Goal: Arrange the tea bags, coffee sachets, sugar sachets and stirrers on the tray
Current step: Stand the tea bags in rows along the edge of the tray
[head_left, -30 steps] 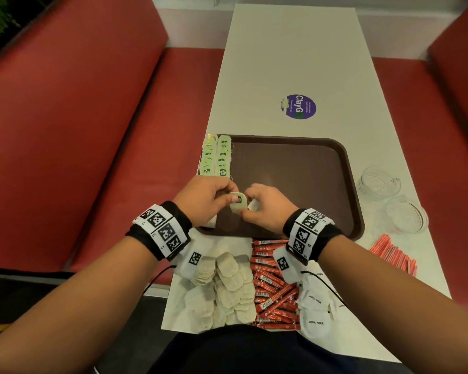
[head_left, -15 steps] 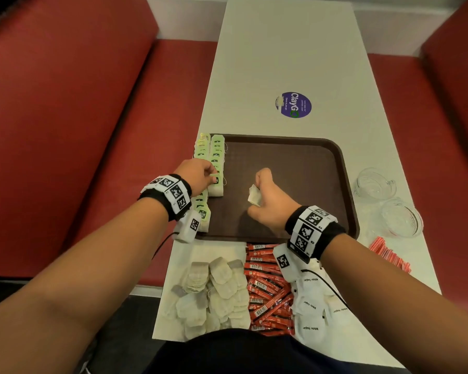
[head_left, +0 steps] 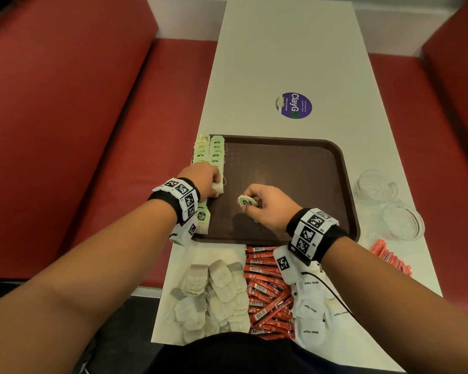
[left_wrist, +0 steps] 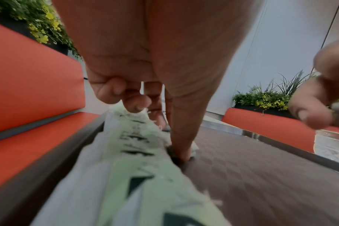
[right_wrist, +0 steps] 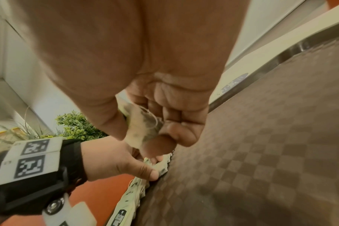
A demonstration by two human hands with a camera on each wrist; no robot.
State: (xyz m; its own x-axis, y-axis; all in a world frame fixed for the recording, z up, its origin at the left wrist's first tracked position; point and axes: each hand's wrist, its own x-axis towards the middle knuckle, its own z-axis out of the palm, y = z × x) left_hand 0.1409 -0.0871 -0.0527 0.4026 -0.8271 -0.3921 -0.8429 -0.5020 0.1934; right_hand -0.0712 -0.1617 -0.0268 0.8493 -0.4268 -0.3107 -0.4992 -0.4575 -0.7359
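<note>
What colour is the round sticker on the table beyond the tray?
The round sticker is purple with white lettering and a touch of green; the head view shows it best.

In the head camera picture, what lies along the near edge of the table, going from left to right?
Loose tea bags → red coffee sachets → white sugar sachets → red stirrers.
</note>
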